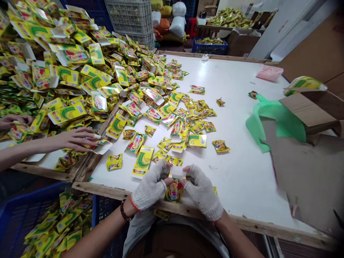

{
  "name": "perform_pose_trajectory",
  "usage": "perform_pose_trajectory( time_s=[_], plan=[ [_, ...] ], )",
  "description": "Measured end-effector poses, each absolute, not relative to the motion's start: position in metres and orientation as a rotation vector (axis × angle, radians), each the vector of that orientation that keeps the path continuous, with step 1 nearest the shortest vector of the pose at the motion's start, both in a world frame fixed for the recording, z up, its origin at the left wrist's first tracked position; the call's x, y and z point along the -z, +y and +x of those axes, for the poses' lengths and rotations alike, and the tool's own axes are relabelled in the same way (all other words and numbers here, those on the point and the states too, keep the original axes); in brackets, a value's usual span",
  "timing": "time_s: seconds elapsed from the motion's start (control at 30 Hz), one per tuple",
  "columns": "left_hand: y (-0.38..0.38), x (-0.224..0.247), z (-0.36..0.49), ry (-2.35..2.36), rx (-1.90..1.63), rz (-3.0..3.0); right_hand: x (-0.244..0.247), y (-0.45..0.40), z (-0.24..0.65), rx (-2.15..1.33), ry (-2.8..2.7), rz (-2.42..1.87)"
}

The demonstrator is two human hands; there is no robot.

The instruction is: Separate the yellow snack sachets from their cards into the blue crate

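Note:
Between my two gloved hands is a small yellow, green and red printed box [175,190], its white end flap raised toward the far side, near the table's front edge. My left hand [154,184] pinches the box's left side between thumb and fingers. On the opposite side, my right hand [201,190] grips it the same way. Both wear white fingerless-tip knit gloves. Just beyond my left hand lies a yellow box [143,161]. Small shiny yellow packets [161,156] lie beyond the held box, along with more boxes [197,141].
A large heap of boxes and packets [72,71] fills the left side. A co-worker's hand [77,139] touches a box beside the wooden divider [91,161]. A green dustpan [255,125] and cardboard [303,172] lie right. A blue crate [16,215] stands below left.

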State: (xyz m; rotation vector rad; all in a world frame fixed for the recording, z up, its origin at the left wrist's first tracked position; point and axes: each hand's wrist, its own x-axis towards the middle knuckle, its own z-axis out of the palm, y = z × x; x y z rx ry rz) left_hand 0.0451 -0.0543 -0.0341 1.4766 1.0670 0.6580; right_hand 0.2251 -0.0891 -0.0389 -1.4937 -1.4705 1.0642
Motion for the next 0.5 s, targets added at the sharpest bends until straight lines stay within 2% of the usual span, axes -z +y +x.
perform_pose_trajectory(
  time_s=[0.27,0.5],
  plan=[
    [-0.041,0.015,0.043,1.034,-0.508,1.715,0.035,-0.09,0.228,-1.033,-1.668,-1.37],
    [-0.023,0.005,0.041,1.02,-0.361,1.758,0.018,-0.08,0.228,-1.146,-1.575,-1.579]
  ],
)
